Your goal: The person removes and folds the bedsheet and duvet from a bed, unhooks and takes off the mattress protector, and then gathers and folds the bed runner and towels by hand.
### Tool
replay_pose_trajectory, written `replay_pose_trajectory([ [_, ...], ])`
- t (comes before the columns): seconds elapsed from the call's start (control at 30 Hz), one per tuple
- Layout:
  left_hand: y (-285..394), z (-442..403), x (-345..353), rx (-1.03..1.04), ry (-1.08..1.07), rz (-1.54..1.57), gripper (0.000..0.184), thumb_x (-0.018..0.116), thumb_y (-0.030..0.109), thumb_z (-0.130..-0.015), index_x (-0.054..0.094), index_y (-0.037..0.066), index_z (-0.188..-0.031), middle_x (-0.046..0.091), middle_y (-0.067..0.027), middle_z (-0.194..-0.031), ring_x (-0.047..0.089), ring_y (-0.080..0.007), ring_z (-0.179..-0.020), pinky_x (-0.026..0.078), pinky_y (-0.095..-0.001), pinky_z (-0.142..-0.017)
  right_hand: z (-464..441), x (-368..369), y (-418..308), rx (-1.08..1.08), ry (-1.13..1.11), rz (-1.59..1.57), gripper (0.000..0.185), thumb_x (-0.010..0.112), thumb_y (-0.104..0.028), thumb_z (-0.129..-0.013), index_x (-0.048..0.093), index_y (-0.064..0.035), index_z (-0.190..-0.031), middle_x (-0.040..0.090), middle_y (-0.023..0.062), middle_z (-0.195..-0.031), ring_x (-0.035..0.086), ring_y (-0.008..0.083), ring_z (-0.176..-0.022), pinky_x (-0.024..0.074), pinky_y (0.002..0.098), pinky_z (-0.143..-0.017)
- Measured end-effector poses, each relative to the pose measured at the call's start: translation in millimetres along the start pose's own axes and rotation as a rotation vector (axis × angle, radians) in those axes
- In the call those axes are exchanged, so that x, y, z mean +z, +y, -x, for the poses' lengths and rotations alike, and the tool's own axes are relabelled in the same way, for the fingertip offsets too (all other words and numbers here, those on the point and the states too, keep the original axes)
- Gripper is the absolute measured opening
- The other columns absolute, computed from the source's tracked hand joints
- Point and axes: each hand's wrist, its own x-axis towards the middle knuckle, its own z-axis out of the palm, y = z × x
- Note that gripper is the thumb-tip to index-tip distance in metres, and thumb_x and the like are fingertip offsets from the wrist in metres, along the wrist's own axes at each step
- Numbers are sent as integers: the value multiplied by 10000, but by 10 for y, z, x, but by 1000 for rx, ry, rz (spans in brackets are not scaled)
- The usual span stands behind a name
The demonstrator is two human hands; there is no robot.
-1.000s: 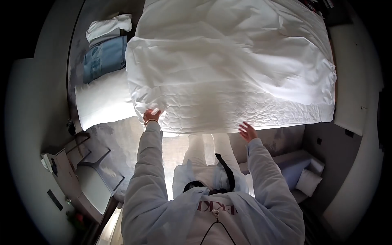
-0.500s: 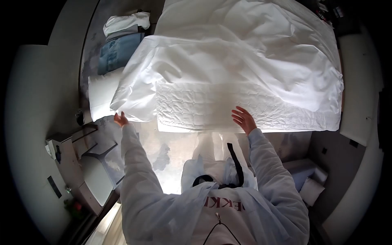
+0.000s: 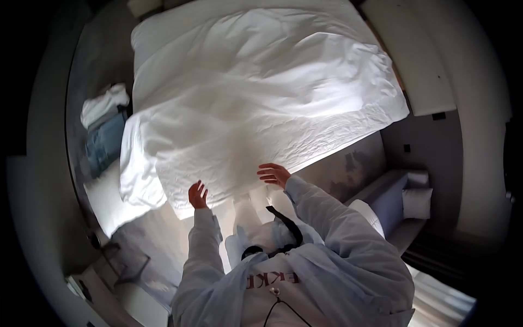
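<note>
I have both arms out in pale sleeves, reaching over the near side of the bed. My left grip is at the near left corner, fingers parted and a little curled, pinching nothing. My right grip is along the same edge, fingers spread and pointing left, equally free. From here I cannot tell whether either one touches the quilted pad beneath. The white cover lies rumpled across most of the bed, beyond my fingers; its left part droops over the side in folds, while a strip of the pad shows along the near edge. On the left I see a white pillow, partly overlapped in my view by the drooping cover, then a blue textile and a crumpled white bundle farther off. On my right stands a sofa with a pale cushion at its end
</note>
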Motion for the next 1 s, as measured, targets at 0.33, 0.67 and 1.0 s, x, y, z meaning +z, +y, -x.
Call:
replay_pose_trajectory([
  [0.33, -581, 518, 1268, -344, 9, -98, 364, 421, 88, -812, 428, 141, -1172, 513, -72, -1140, 528, -232, -952, 490, -326, -697, 617, -2407, 389, -342, 187, -571, 289, 454, -133, -860, 489, -109, -1146, 595, 68, -1046, 592, 159, -862, 484, 275, -725],
  [0.67, -2192, 1209, 2740, -740, -152, 300, 405, 473, -55, -729, 501, 160, -1071, 564, -66, -964, 561, -232, -839, 514, -363, -677, 1799, -5310, 2132, -627, 375, -1209, 307, 530, -122, -808, 493, -105, -1112, 586, 90, -1022, 588, 222, -767, 496, 318, -597],
  [1.0, -2300, 1687, 4085, -614, -199, 124, 475, 523, -51, -716, 436, 160, -1132, 540, -74, -1018, 553, -241, -877, 491, -373, -725, 1694, -6535, 1766, -791, 272, -1330, 245, 555, -140, -802, 563, -147, -1047, 608, 56, -972, 587, 209, -782, 505, 343, -644],
])
